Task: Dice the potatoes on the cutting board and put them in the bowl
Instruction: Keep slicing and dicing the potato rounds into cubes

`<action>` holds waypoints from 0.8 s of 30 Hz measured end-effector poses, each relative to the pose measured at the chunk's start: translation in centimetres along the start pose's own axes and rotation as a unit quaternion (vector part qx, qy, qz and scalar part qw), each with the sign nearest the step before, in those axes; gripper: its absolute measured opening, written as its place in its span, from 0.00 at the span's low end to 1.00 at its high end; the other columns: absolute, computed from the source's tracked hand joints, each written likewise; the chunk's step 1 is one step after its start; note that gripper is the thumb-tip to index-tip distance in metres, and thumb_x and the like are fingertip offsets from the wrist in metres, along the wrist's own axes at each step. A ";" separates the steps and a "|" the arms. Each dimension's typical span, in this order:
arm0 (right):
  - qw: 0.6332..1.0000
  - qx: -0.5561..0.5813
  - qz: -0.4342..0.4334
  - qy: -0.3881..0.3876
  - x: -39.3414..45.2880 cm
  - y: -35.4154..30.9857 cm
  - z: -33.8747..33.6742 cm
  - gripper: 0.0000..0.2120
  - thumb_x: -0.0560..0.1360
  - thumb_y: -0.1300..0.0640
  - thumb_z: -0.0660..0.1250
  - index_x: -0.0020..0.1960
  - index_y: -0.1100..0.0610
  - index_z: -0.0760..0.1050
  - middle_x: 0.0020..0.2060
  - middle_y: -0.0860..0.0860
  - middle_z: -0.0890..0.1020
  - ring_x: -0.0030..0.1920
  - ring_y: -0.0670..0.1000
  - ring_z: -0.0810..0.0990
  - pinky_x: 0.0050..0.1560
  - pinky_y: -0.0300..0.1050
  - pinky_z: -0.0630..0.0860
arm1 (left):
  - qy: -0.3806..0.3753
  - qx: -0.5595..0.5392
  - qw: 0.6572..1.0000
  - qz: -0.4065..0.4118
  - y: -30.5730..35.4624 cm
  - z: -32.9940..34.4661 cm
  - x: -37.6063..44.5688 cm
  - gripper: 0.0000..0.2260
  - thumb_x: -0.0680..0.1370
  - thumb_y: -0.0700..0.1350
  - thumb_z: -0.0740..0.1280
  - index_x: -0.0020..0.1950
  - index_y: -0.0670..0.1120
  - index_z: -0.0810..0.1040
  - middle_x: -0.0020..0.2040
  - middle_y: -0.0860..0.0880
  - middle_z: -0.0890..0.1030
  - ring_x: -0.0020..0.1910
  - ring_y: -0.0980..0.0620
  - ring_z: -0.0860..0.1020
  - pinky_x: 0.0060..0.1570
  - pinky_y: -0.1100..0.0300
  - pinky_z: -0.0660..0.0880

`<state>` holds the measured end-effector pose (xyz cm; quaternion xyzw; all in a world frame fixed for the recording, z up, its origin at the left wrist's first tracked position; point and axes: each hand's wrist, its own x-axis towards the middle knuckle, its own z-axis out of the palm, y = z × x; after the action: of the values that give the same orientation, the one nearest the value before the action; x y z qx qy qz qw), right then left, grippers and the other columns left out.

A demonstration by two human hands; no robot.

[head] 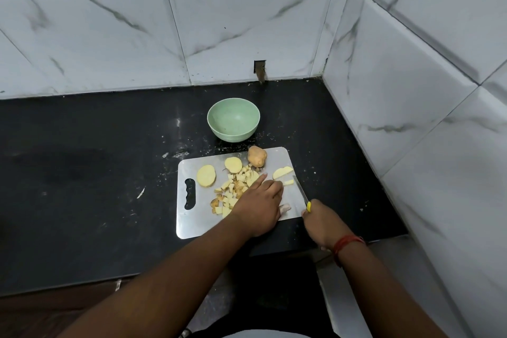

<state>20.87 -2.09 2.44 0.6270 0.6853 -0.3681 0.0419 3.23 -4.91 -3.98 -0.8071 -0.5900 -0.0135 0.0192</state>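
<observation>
Behind cutting board (189, 223) — green bowl (233, 122); whole potato (257, 156), slices

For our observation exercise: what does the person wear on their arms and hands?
Both forearms are bare, with no sleeves in view. The right hand has a red-orange thread band wound round its wrist. The left hand shows no gloves, rings or watch.

cutting board (192, 225) brushed metal, matt sheen; bowl (233, 123) matt green plastic-looking; countertop (82, 173) polished black stone; wall tiles (109, 35) glossy marble-look.
</observation>
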 end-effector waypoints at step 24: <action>0.996 -0.088 0.029 -0.018 -0.5 1.4 2.6 0.07 0.80 0.60 0.58 0.57 0.61 0.68 0.55 0.60 0.79 0.56 0.58 0.79 0.49 0.43 0.70 | -0.047 -0.138 0.987 -0.070 -0.1 2.1 0.0 0.32 0.82 0.63 0.42 0.74 0.43 0.66 0.70 0.46 0.71 0.65 0.48 0.68 0.66 0.50 0.72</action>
<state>21.15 -4.02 0.22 0.6336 0.6959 -0.3161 0.1199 3.11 -4.78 -6.08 -0.7582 -0.6381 -0.0579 -0.1213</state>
